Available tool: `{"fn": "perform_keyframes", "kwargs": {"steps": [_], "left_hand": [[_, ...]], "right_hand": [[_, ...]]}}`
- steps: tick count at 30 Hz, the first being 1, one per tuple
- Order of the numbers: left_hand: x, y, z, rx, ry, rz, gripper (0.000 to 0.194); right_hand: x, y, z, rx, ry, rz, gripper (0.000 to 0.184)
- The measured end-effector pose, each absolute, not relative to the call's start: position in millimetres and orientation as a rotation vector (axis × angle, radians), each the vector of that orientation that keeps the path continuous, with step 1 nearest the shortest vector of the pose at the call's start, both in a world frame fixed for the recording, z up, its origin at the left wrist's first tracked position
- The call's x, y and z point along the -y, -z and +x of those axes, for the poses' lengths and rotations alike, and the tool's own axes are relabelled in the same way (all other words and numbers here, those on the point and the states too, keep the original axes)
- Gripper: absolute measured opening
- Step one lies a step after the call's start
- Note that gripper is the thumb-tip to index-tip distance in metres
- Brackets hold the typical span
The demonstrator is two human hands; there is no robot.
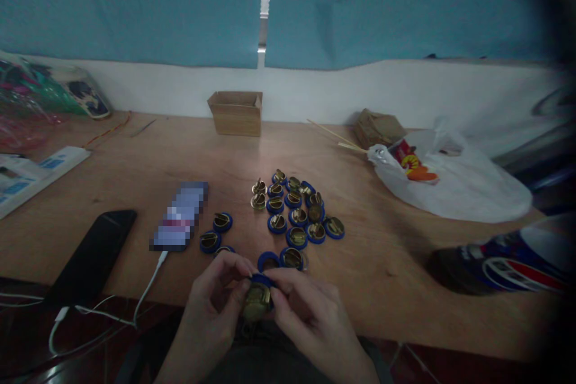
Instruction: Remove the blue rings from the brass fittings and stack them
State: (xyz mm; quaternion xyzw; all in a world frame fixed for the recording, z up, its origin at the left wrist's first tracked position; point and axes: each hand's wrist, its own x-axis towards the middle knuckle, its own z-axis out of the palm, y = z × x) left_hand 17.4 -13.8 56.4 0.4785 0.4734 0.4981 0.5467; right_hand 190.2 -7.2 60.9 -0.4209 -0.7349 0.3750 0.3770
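Observation:
My left hand [220, 294] and my right hand [306, 300] meet at the front edge of the table. Between their fingertips they pinch a round brass-coloured metal piece with a blue rim [256, 302], tilted upright. Just beyond lie a bare blue ring [269, 261] and a similar blue-rimmed brass piece [291, 258]. A group of more blue-rimmed brass pieces [297, 216] spreads out farther back, several with raised clip-like parts. Two brass pieces without a visible blue rim [258, 201] sit at that group's left. Left of my hands are 3 more blue-rimmed pieces [210, 242], one partly hidden.
At left lie a phone with a lit screen [180, 216] on a white cable [150, 288], a black phone-like slab [92, 258] and a power strip [49, 171]. An open cardboard box [238, 117] stands behind. A plastic bag [472, 186] and a Pepsi bottle [499, 264] are at right.

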Motion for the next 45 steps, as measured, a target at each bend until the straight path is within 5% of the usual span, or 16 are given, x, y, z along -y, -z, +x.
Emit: {"fn": "perform_keyframes", "kwargs": {"steps": [12, 29, 45], "left_hand": [[15, -58, 20, -1.155, -1.093, 1.029, 0.024], [16, -61, 19, -0.942, -0.725, 0.949, 0.020], [18, -49, 23, -0.891, -0.858, 0.814, 0.025]], "right_hand": [[18, -45, 185, 1.408, -1.572, -1.160, 0.029], [0, -61, 188, 1.311, -1.388, -1.262, 0.025], [3, -48, 192, 1.187, -1.760, -0.988, 0.027]]}}
